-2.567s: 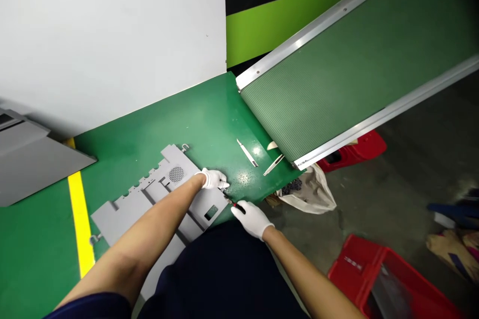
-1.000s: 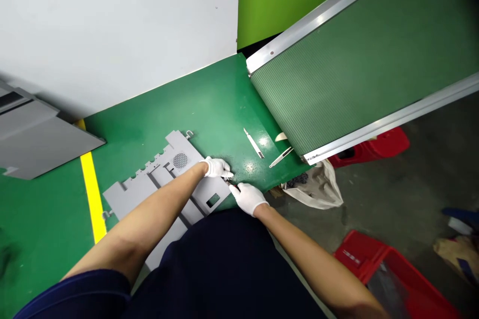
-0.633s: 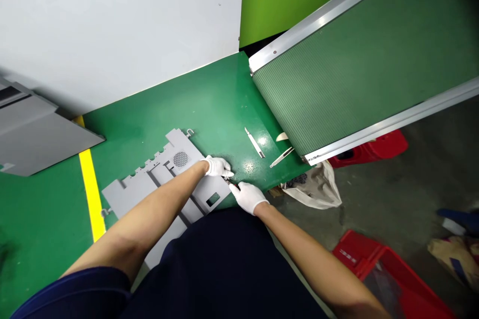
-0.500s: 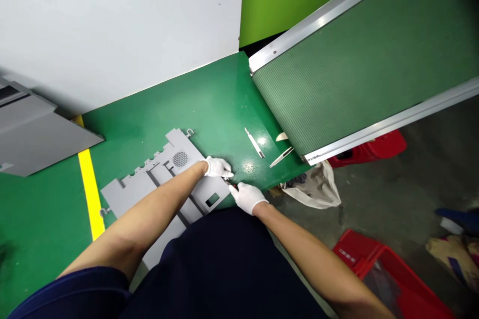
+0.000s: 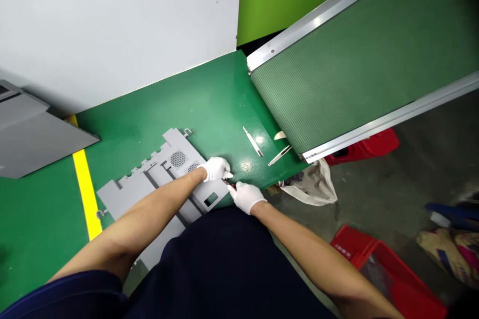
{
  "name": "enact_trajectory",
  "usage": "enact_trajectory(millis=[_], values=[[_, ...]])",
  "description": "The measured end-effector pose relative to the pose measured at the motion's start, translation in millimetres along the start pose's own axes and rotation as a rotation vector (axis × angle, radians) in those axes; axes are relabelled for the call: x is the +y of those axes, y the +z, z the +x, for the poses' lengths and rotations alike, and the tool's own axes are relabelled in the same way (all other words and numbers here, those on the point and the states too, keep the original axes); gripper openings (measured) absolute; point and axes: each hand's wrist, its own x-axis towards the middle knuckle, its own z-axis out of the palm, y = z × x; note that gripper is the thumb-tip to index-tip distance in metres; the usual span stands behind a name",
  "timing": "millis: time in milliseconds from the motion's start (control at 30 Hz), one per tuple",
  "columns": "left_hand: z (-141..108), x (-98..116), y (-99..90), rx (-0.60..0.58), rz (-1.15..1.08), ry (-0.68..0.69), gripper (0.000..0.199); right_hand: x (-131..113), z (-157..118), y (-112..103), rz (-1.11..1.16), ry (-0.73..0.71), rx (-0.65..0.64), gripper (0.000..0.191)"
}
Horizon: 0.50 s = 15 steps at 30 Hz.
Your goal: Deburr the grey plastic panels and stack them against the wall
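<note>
A flat grey plastic panel (image 5: 130, 189) with round grilles, slots and hooks lies on the green tabletop, its near end partly under my body and left forearm. My left hand (image 5: 217, 168), white-gloved, is closed over the panel's right edge by the corner; what its fingertips pinch there is hidden. In my gloved right hand (image 5: 247, 196) is a small red-handled tool (image 5: 234, 186), apparently nippers, mostly covered by the fingers. Its metal tip meets the panel's corner, close to the left fingertips. Beyond the hands lie a slim white craft knife (image 5: 253, 141) and a second one (image 5: 279, 155).
A green ribbed conveyor belt (image 5: 337, 60) with metal rails slopes over the table's right end. Another grey panel (image 5: 41, 134) stands at left by the white wall (image 5: 112, 25). A pale bag (image 5: 314, 187) hangs below the table edge, and a red bin (image 5: 389, 269) sits on the floor.
The view has shifted slightly, so everything sits a little further left. My left hand has moved slightly over the panel edge, and a second grille shows beside it. The right hand keeps its tool.
</note>
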Motion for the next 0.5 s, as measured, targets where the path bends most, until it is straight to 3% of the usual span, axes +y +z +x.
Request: enact_trajectory(millis=[100,267,367,500], values=[[24.4,-2.7,-6.0,-0.104,0.022,-0.039,0.039,-7.5,-2.2,1.5,-0.057,0.024,0.078,0.061],[43.9,-0.5,-11.6,-0.186,0.038,0.004,0.053,-14.3,-4.8,4.1,-0.066,0.057,0.069,0.062],[30.7,-1.0,-9.0,-0.162,0.007,0.025,0.040,-9.1,-1.6,7.6,-0.056,0.037,0.058,0.062],[-6.6,7.3,-3.2,-0.005,-0.050,0.117,0.034,8.6,4.8,14.6,-0.042,-0.069,0.006,0.059]])
